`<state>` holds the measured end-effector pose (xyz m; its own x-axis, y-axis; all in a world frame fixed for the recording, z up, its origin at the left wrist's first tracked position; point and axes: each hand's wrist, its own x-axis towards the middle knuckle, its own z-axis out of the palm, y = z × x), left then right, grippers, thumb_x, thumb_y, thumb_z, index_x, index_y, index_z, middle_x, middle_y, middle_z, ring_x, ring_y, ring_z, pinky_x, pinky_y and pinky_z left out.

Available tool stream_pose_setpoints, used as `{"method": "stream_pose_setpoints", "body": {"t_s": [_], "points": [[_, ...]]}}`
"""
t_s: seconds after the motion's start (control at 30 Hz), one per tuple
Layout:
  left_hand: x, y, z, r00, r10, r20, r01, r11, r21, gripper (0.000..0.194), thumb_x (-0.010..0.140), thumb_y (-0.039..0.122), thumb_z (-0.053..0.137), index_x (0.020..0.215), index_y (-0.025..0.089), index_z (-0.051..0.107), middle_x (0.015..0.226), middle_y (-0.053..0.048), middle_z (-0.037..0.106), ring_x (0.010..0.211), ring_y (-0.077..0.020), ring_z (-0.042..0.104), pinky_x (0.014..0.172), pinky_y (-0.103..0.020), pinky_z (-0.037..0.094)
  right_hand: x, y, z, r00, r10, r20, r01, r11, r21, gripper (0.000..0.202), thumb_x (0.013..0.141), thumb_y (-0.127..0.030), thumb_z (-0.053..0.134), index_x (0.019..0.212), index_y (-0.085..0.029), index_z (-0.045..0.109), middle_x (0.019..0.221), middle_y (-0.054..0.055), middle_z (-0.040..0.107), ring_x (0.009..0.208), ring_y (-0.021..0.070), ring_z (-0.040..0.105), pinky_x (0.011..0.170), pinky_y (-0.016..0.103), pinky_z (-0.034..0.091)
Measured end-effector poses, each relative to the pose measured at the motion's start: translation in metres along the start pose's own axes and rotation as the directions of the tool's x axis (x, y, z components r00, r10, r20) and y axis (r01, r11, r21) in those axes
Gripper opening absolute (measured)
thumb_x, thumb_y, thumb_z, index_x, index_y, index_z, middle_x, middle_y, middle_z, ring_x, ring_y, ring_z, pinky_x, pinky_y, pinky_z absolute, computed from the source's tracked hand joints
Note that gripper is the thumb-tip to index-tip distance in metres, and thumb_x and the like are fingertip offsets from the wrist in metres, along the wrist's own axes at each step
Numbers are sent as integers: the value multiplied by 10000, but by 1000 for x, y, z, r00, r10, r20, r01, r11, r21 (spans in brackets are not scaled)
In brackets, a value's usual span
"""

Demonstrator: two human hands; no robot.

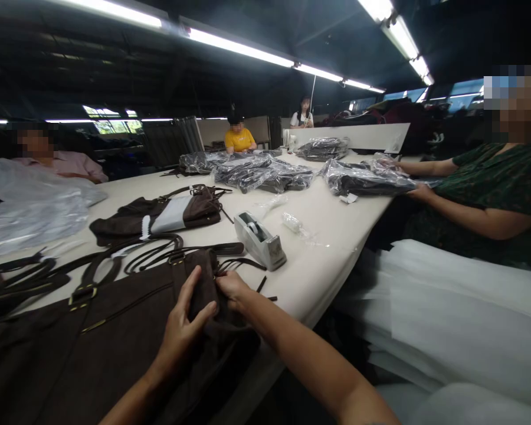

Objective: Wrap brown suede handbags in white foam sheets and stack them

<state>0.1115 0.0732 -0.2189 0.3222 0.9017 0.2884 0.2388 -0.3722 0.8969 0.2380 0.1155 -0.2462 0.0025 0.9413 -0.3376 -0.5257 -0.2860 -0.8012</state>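
Your dark brown bag (128, 348) lies along the near edge of the table (323, 254), its body soft and matte, with gold-toned buckles (83, 297) on its straps and a thin slanting line ending in a gold-toned tip. Your left hand (181, 324) is laid against the bag's right end, fingers straight and thumb apart, clasping nothing. Your right hand (233, 289) bends its fingers in at that same end; the bag hides their tips, so you cannot tell whether they pinch it.

You have one tape dispenser (261, 241) just beyond your right hand, near the table's right edge, and one second bag (121, 221) farther in, banded with a pale wrap (172, 212). Four other people show around you; the one in dark green (491, 183) holds a plastic-wrapped bundle (358, 180) at the right edge. More wrapped bundles (265, 174) overlap toward the far edge, too jumbled to count. Loose straps (159, 254) crowd the space between the two bags, and white sheets (464, 307) are stacked beside the right edge.
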Motion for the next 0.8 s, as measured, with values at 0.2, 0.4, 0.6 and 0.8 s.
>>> {"method": "stream_pose_setpoints", "body": {"t_s": [0.2, 0.4, 0.6, 0.8], "points": [[-2, 11, -1, 995, -83, -46, 60, 922, -382, 718, 762, 501, 696, 1396, 230, 492, 1485, -78, 477, 1389, -295, 406, 1168, -410, 323, -7, -29, 2, 959, 86, 271, -84, 996, -18, 225, 816, -350, 671, 872, -137, 625, 666, 46, 680, 622, 208, 667, 643, 345, 577], [13, -2, -8, 890, -410, -199, 293, 849, -439, 769, 660, 585, 751, 1261, 161, 525, 1312, -146, 581, 1194, -281, 581, 1007, -397, 485, -13, -36, 28, 949, -285, 132, 306, 742, -597, 263, 674, -192, 737, 933, -179, 692, 949, 52, 725, 964, 241, 662, 856, 325, 516], [22, -23, -20, 842, -489, -228, 384, 839, -385, 565, 694, 298, 779, 1192, 102, 596, 1065, -129, 693, 963, -240, 680, 911, -400, 534, -24, -54, 13, 963, -105, 246, 239, 753, -614, 151, 875, -251, 583, 824, -143, 675, 884, 61, 694, 806, 177, 652, 746, 284, 506], [21, -19, -16, 870, -455, -190, 332, 825, -457, 425, 734, 209, 732, 1141, 130, 637, 990, -84, 739, 874, -194, 707, 868, -349, 561, -19, -49, -11, 984, 39, 174, 14, 955, -297, 146, 858, -210, 672, 758, -129, 602, 606, -21, 583, 493, 61, 498, 535, 166, 441]]}}
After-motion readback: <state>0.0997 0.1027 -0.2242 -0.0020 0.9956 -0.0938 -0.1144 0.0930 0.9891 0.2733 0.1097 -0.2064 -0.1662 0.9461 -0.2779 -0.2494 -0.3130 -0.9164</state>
